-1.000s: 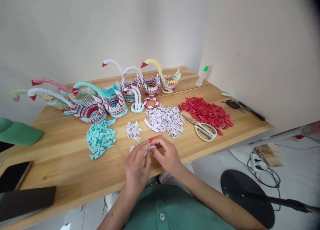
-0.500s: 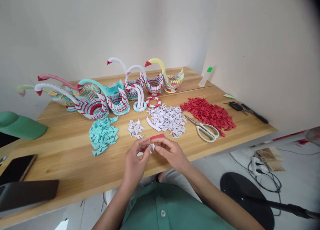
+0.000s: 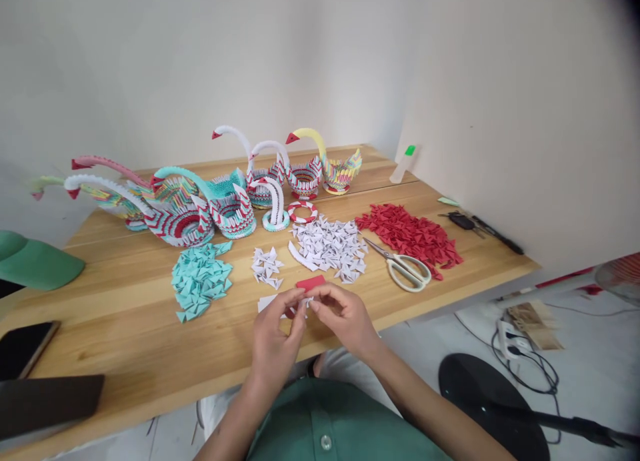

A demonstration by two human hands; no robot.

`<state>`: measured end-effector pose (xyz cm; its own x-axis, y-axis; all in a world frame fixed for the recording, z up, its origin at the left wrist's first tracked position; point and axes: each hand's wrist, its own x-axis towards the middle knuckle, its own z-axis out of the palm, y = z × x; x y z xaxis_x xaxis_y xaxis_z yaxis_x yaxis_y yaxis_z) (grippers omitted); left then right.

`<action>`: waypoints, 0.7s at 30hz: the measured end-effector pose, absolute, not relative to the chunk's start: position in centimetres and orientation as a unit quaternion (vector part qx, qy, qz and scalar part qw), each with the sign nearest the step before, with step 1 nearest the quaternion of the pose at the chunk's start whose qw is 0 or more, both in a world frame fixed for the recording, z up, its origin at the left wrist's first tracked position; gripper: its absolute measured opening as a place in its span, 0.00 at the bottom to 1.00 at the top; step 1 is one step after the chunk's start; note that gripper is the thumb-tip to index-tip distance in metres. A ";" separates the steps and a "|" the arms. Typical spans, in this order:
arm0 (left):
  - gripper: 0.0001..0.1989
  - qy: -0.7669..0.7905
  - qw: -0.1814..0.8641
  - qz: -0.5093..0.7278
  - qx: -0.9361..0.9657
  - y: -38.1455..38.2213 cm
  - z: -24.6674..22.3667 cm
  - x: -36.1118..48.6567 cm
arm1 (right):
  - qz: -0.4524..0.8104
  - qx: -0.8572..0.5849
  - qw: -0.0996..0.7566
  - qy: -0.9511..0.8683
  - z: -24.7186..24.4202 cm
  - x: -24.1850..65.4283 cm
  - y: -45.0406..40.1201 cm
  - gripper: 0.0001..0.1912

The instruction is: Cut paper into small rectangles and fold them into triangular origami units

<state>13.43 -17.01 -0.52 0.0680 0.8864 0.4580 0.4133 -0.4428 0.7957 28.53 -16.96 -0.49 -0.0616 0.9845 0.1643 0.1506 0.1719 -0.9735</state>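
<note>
A small white paper piece (image 3: 307, 302) is pinched between the fingertips of my left hand (image 3: 278, 334) and my right hand (image 3: 349, 319), above the table's front edge. Just beyond the fingers lies a red paper slip (image 3: 311, 283), and white paper (image 3: 267, 304) shows beside my left hand. Farther back are a small group of folded white pieces (image 3: 267, 266) and a larger white pile (image 3: 333, 247). A turquoise pile (image 3: 201, 281) sits to the left, a red pile (image 3: 407, 237) to the right, with scissors (image 3: 407, 273) between the white and red piles.
Several folded-paper swans (image 3: 185, 221) stand along the back left, near a red and white ring (image 3: 303, 212). At the left are a green object (image 3: 37, 261), a phone (image 3: 25, 347) and a dark object (image 3: 50, 407). Keys (image 3: 463, 221) lie far right.
The view has shifted slightly, so the table's items appear lower and a little to the left. Both hands still hold the white piece; more white paper shows beside my left hand.
</note>
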 end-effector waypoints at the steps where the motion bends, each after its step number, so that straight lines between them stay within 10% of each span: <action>1: 0.09 0.466 0.216 0.491 0.703 -17.1 -0.7 13.5 | 0.427 -0.481 0.490 -0.588 -0.5 28.6 -17.0 0.07; 21: 0.13 0.463 0.137 0.479 0.733 -16.6 -1.5 14.4 | 0.401 -0.501 0.485 -0.594 -0.2 28.4 -16.9 0.10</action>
<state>14.37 -16.57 -1.54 0.1133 0.8098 0.5756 0.5479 -0.5342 0.6437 28.42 -16.91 -0.17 -0.0283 0.9844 0.1736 0.2066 0.1757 -0.9625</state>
